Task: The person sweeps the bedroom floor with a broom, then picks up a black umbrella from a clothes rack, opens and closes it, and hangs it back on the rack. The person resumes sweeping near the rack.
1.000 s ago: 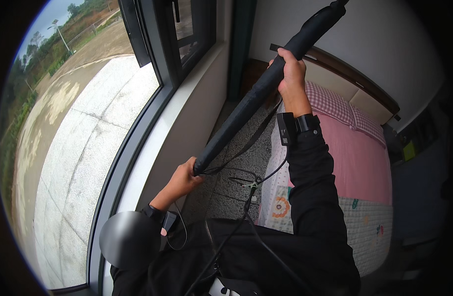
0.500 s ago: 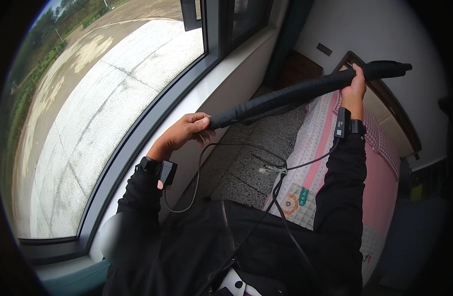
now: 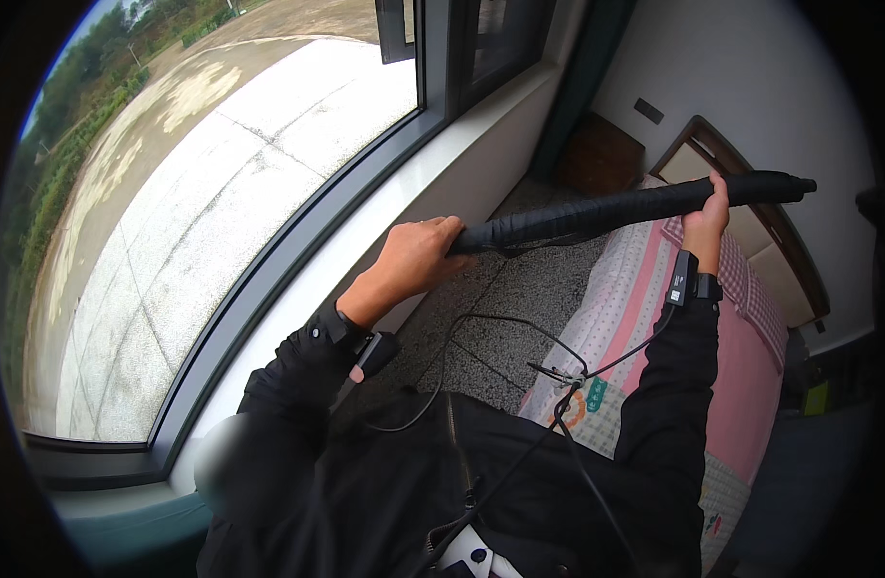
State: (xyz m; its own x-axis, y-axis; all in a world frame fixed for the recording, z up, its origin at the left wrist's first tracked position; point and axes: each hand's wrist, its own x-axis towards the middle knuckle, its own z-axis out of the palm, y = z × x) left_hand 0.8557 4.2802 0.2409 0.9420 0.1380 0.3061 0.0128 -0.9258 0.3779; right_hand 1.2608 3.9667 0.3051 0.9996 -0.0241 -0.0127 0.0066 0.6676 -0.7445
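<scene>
A long black umbrella (image 3: 577,214), furled in its dark cloth, is held up in front of me, a little higher at its right end. My left hand (image 3: 418,258) is wrapped round the left end, which the fingers mostly hide. Close to the other end, my right hand (image 3: 708,217) grips the shaft from below, thumb up. A short narrow tip sticks out beyond that hand on the right. Some loose cloth hangs along the lower side near my left hand.
Left of me runs a large window (image 3: 298,222) with a white sill. A bed (image 3: 645,289) with pink patterned bedding stands at the right, its headboard (image 3: 779,260) beyond. Thin black cables (image 3: 519,318) hang between my wrists, above a speckled floor. A brown cabinet (image 3: 596,154) is in the corner.
My left hand has moved right and its fingers have closed more fully round the umbrella's end. The right end has dropped lower, so the umbrella lies closer to level.
</scene>
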